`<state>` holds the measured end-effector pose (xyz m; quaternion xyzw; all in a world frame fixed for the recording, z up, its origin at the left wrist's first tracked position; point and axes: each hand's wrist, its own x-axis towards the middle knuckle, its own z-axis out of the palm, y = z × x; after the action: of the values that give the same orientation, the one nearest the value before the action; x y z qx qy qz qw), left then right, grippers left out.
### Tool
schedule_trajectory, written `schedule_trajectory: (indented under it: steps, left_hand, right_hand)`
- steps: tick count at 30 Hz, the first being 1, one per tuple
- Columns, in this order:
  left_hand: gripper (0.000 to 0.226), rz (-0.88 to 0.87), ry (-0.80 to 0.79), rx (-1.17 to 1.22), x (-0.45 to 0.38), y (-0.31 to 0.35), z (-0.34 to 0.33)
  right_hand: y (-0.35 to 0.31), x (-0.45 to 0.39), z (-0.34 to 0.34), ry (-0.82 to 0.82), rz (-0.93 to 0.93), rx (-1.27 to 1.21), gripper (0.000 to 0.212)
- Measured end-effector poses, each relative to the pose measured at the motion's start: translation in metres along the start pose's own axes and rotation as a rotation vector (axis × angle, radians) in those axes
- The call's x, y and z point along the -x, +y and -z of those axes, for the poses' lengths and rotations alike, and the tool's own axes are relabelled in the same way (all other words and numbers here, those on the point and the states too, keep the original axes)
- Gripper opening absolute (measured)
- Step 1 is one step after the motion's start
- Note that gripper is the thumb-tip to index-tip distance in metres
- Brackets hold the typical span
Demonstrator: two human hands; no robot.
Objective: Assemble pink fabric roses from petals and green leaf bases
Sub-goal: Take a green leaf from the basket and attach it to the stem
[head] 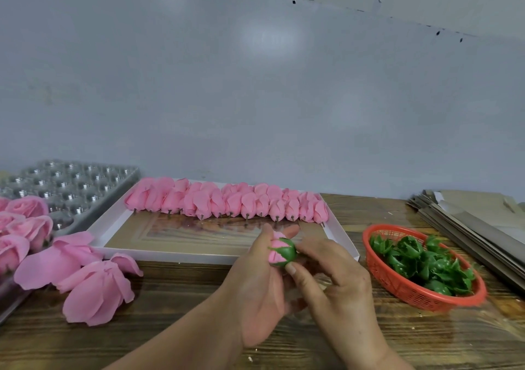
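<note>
Two bare forearms rise from the bottom edge of the frame and meet just right of centre, low in the picture. The left hand (257, 281) stands on edge, palm facing right, fingers curled round a small bud — thumb upright, a fingertip showing past it. The right hand (336, 280) lies knuckles up, close against the left, its thumb (294, 273) and fingers pinching the bud's base from the right.

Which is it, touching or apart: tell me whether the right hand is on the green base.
Touching. The head view shows the right hand's thumb and fingers pinching the green base fitted on the pink bud.
</note>
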<state>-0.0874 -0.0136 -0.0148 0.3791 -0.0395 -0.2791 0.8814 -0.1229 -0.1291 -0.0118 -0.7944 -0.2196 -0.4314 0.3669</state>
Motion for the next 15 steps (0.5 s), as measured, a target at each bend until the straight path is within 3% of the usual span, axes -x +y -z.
schedule_trajectory:
  steps: [9,15]
  left_hand:
    - [0.063,0.157,-0.003,0.090,0.0031,0.0000,0.0035]
    - [0.059,0.187,0.038,0.006,0.0044,0.0020,0.0033]
  right_hand:
    - [0.0060,0.0072,-0.0068,-0.032,0.199,0.233,0.029]
    - [0.0036,0.0060,-0.0037,-0.121,0.196,0.245,0.026]
